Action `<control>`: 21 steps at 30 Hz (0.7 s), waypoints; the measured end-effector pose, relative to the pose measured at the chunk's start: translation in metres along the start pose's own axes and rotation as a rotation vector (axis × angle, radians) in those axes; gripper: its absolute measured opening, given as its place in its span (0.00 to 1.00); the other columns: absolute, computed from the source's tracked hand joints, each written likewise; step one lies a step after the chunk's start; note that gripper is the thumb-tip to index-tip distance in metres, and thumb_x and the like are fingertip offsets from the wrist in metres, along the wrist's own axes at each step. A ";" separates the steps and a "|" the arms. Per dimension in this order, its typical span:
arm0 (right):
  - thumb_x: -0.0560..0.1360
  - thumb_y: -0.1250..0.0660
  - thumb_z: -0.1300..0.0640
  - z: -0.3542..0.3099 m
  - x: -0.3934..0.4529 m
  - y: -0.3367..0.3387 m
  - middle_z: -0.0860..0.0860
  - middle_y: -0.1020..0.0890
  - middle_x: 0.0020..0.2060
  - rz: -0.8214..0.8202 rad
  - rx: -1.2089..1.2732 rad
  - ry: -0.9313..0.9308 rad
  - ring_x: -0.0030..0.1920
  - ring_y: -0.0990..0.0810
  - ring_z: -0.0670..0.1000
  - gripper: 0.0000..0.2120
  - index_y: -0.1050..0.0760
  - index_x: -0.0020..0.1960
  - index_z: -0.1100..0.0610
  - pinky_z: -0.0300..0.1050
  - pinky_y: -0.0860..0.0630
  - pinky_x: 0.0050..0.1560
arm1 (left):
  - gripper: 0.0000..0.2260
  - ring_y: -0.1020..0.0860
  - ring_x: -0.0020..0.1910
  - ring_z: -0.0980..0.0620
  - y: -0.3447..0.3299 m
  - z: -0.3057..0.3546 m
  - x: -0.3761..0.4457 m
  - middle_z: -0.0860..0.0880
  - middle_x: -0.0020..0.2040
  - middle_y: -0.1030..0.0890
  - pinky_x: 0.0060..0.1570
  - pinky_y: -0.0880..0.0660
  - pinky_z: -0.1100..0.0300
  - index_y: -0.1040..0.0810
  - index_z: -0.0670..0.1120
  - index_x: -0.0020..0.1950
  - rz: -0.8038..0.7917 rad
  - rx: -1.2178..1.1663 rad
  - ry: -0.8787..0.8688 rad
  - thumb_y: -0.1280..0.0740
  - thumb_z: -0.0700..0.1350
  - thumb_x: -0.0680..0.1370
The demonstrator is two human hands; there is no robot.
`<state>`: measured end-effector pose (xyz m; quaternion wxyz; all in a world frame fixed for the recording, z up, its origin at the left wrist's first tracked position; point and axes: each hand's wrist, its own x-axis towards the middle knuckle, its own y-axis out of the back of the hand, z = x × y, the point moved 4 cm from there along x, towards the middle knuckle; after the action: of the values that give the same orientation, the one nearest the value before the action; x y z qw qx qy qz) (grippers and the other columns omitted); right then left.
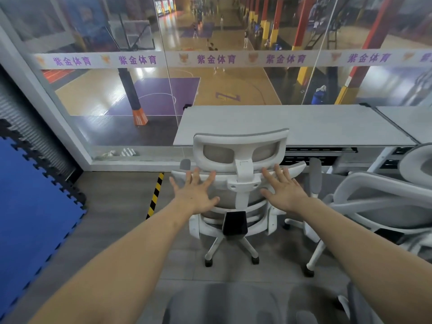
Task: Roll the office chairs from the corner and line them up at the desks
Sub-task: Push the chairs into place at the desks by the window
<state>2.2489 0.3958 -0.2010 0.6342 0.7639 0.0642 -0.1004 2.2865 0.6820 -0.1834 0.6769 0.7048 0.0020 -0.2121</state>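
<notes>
A white office chair [240, 146] with a grey mesh back and headrest stands in front of me, facing a pale grey desk [304, 127] by the glass wall. My left hand [195, 195] is spread with straight fingers over the left side of the chair's backrest. My right hand [284, 190] is spread the same way over the right side. Whether the palms touch the mesh cannot be told. A second white chair [383, 197] stands at the right, next to the first.
A blue foam mat [30, 206] covers the floor at the left. A yellow-black hazard strip [155, 195] runs along the floor left of the chair. A second desk [406, 120] adjoins at the right. Another grey chair's seat [222, 305] lies just below me.
</notes>
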 end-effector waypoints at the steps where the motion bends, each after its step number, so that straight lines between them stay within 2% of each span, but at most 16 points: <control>1: 0.83 0.49 0.36 -0.001 0.004 -0.001 0.52 0.65 0.83 0.003 0.001 -0.002 0.82 0.65 0.58 0.35 0.65 0.82 0.37 0.61 0.55 0.82 | 0.38 0.65 0.83 0.41 0.002 -0.003 0.004 0.44 0.84 0.66 0.71 0.61 0.22 0.67 0.66 0.81 0.002 0.016 -0.004 0.47 0.73 0.79; 21: 0.82 0.49 0.33 -0.019 0.006 -0.006 0.52 0.67 0.82 0.023 0.040 -0.044 0.82 0.66 0.58 0.36 0.65 0.82 0.36 0.64 0.57 0.81 | 0.38 0.68 0.82 0.42 -0.001 -0.026 0.021 0.47 0.83 0.70 0.72 0.61 0.22 0.68 0.68 0.80 -0.018 -0.014 -0.027 0.49 0.76 0.78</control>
<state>2.2546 0.4156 -0.2044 0.6211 0.7748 0.0395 -0.1113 2.3128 0.7012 -0.1912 0.6796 0.6973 0.0008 -0.2279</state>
